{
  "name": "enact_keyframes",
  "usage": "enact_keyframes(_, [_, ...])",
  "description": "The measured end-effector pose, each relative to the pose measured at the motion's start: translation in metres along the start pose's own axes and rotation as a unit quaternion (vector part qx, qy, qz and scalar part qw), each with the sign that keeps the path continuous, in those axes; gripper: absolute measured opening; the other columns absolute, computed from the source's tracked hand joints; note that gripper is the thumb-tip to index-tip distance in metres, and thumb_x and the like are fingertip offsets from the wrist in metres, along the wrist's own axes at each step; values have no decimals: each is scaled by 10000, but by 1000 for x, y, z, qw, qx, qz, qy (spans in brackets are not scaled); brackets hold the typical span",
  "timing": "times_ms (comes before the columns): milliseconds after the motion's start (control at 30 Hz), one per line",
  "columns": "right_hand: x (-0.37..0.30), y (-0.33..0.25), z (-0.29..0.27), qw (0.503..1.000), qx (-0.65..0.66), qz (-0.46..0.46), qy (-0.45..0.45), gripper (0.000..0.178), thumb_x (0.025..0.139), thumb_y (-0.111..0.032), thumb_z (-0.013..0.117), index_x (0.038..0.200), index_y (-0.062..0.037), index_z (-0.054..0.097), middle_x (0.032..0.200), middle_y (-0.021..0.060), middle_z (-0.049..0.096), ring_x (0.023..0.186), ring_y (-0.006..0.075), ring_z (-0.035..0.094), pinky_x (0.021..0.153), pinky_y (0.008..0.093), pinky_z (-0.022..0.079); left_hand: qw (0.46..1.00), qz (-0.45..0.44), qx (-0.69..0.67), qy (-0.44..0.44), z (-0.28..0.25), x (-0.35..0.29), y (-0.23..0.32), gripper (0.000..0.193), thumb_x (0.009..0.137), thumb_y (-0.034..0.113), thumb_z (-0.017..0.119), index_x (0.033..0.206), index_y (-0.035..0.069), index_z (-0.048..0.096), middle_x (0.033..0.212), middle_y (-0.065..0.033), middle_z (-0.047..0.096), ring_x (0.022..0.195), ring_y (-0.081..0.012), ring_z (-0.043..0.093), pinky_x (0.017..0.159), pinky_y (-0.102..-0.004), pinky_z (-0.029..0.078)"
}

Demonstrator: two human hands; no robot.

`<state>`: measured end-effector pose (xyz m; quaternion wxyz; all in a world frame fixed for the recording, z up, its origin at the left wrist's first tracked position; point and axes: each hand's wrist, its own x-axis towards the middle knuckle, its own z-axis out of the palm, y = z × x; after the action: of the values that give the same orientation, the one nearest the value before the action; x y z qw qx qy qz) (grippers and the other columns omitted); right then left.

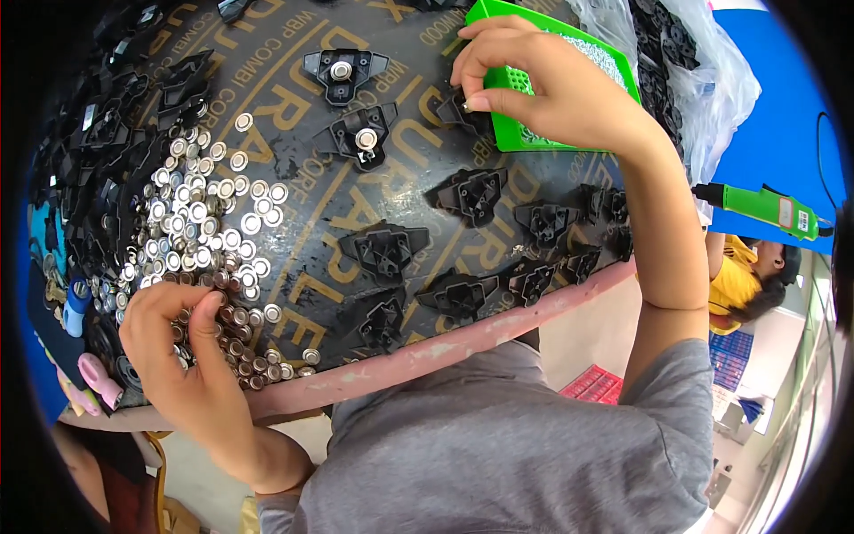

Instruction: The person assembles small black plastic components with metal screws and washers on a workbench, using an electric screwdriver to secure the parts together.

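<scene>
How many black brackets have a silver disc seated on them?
2: one bracket at top centre, another bracket just below it. The right hand partly covers a third bracket; heaped brackets at left may hide more.

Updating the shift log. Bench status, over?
Left hand at silver discs. Right hand at green tray, partly hiding it. Two black parts carry discs.

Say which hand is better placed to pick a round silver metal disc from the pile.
Probably the left hand: it is at the pile of round silver metal discs, while the right hand is farther off, by the green plastic tray.
</scene>
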<state>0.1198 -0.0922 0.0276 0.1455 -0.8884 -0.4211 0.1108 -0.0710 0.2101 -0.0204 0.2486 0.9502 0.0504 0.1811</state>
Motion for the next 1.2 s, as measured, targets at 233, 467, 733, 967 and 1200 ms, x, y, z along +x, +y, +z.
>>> enact_keyframes(233, [2, 2, 16, 999, 7, -21, 31, 67, 862, -85, 681, 884, -42, 636, 1037, 56, 680, 1162, 283, 579, 1060, 416, 407, 993, -20, -102, 64, 0, -7, 7, 77, 856, -17, 697, 888, -28, 628, 918, -88, 630, 939, -248, 571, 918, -370, 436])
enact_keyframes(467, [2, 11, 20, 987, 90, -76, 113, 83, 872, -97, 695, 883, -30, 647, 1040, 92, 681, 1085, 279, 606, 988, 390, 441, 985, -16, -149, 83, 4, -10, 10, 78, 851, -46, 687, 902, -36, 629, 929, -101, 629, 945, -252, 579, 912, -364, 441])
enact_keyframes(733, [6, -9, 7, 987, 158, 20, 34, 93, 849, -82, 714, 860, -19, 648, 1046, 111, 680, 1037, 270, 609, 937, 372, 454, 986, 1, -154, 69, 6, -12, 16, 88, 835, -58, 684, 909, -42, 639, 926, -116, 641, 944, -269, 589, 902, -374, 450])
enact_keyframes(967, [8, -11, 15, 990, 112, 58, 59, 110, 827, -96, 733, 853, -24, 653, 935, 112, 655, 972, 287, 602, 897, 375, 458, 988, 15, -145, 50, 6, -12, 19, 93, 820, -58, 696, 899, -40, 651, 903, -118, 656, 930, -281, 604, 897, -386, 462])
enact_keyframes(1200, [5, -10, 20, 990, 98, 53, 85, 113, 819, -96, 732, 851, -28, 649, 886, 126, 639, 952, 316, 593, 861, 393, 462, 987, 16, -147, 59, 7, -12, 23, 102, 801, -63, 704, 888, -39, 657, 887, -112, 660, 911, -288, 609, 877, -393, 472])
